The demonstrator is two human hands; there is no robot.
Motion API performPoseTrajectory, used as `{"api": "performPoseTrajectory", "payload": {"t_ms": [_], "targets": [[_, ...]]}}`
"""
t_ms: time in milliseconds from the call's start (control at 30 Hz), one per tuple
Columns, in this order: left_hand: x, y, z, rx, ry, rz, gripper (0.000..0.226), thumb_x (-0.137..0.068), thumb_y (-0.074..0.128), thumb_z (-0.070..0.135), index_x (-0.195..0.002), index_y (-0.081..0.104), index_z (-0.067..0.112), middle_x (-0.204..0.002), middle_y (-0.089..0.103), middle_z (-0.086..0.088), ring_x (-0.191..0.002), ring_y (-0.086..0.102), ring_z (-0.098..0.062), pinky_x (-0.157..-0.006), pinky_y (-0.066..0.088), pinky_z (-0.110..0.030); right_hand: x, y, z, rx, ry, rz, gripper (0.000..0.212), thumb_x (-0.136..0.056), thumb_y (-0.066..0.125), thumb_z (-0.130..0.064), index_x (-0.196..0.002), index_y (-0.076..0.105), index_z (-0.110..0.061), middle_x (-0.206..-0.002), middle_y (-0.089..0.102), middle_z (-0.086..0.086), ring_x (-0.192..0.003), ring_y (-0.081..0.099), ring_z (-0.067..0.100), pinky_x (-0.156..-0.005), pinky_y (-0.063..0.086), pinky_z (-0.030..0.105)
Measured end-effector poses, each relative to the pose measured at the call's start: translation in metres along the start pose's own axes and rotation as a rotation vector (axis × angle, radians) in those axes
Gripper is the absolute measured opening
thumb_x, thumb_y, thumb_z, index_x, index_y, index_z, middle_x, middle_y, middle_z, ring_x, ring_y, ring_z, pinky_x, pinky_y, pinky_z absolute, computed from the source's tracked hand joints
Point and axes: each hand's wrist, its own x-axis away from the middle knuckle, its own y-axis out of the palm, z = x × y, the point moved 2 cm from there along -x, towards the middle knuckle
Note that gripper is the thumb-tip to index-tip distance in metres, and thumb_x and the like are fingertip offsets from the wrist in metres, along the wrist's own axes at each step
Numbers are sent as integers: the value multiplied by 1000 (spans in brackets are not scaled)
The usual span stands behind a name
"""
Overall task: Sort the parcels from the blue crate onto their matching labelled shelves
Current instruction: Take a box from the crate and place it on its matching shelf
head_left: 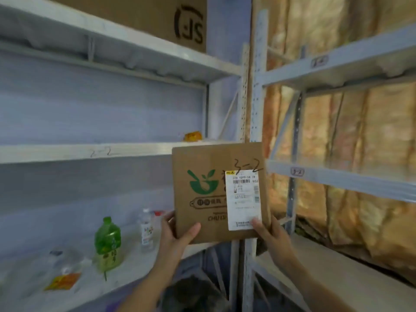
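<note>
A flat brown cardboard parcel (pixel 207 158) with a green logo, a white shipping label and "3-2" handwritten in black is held upright in front of the shelf posts. My left hand (pixel 174 230) grips its lower left corner, thumb on the front. My right hand (pixel 269 235) grips its lower right edge, thumb on the white label. To the right, a shelf edge carries a small tag reading 3-2 (pixel 297 171); the shelf above carries another tag (pixel 319 61). The left rack's middle shelf has "2-2" (pixel 101 152) scrawled on its edge. The blue crate is out of view.
The left rack's lower shelf holds a green bottle (pixel 107 244), a clear bottle (pixel 146 228) and an orange packet (pixel 64 281). A big cardboard box (pixel 157 16) sits on its top shelf, an orange item (pixel 193 136) on its middle one. Perforated posts (pixel 256 109) divide the racks.
</note>
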Motion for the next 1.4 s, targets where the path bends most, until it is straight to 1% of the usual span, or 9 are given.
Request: {"api": "performPoseTrajectory", "payload": {"t_ms": [100, 200, 333, 500, 700, 800, 1000, 1133, 1400], "targets": [[-21, 21, 80, 2, 215, -43, 63, -67, 72, 39, -122, 44, 27, -109, 62, 14, -95, 62, 4, -70, 51, -10, -18, -25, -76, 140, -258, 70, 53, -77, 56, -69, -125, 47, -49, -117, 64, -26, -109, 59, -9, -97, 50, 25], [-34, 44, 126, 34, 340, -93, 56, -72, 68, 45, -124, 50, 34, -110, 67, 19, -98, 62, 11, -69, 48, -4, -28, -47, -126, 227, -391, 136, 66, -76, 48, -77, -135, 37, -48, -115, 57, -41, -107, 52, -20, -91, 43, 16], [-61, 79, 157, 24, 381, -157, 50, -86, 63, 24, -133, 47, 19, -118, 64, 8, -109, 60, -6, -83, 51, -15, -37, -77, -166, 269, -480, 220, 65, -81, 53, -67, -138, 36, -39, -120, 59, -27, -112, 55, -7, -92, 46, 18], [-84, 113, 173, 33, 281, -252, 45, -88, 63, 16, -130, 50, 12, -117, 63, -2, -96, 61, -5, -67, 52, -12, -51, -116, -185, 295, -375, 267, 40, -87, 61, -47, -123, 52, -33, -103, 64, -18, -104, 63, 12, -76, 47, 21], [-93, 137, 167, 6, 272, -316, 51, -87, 64, 18, -135, 47, 12, -126, 61, -5, -114, 58, -19, -99, 48, -35, -46, -143, -175, 444, -311, 307, 48, -84, 64, -46, -125, 58, -22, -109, 68, -10, -99, 65, 12, -85, 54, 31], [-99, 153, 164, 42, 233, -311, 48, -89, 62, 17, -134, 47, 14, -126, 61, -3, -114, 58, -19, -104, 44, -39, -45, -157, -180, 547, -293, 381, 47, -78, 67, -53, -116, 64, -25, -101, 70, -12, -86, 65, 5, -71, 52, 24], [-110, 193, 145, 44, 205, -334, 36, -91, 58, 14, -126, 49, 15, -139, 44, -14, -119, 53, -27, -106, 42, -44, -45, -179, -174, 568, -254, 438, 47, -83, 69, -40, -124, 61, -19, -115, 70, -2, -101, 65, 19, -90, 53, 40], [-113, 220, 139, 60, 253, -290, 41, -90, 59, 12, -130, 52, 10, -130, 57, -12, -118, 56, -28, -104, 44, -45, -58, -190, -166, 529, -225, 436, 46, -92, 61, -22, -134, 47, -11, -128, 61, 6, -116, 58, 26, -101, 46, 42], [-158, 261, 127, 23, 235, -202, 45, -85, 65, 6, -129, 55, 9, -124, 63, -10, -115, 58, -28, -103, 45, -46, -103, -226, -149, 662, -99, 341, 45, -97, 50, -21, -139, 39, -7, -138, 52, 10, -125, 49, 28, -102, 39, 36]]}}
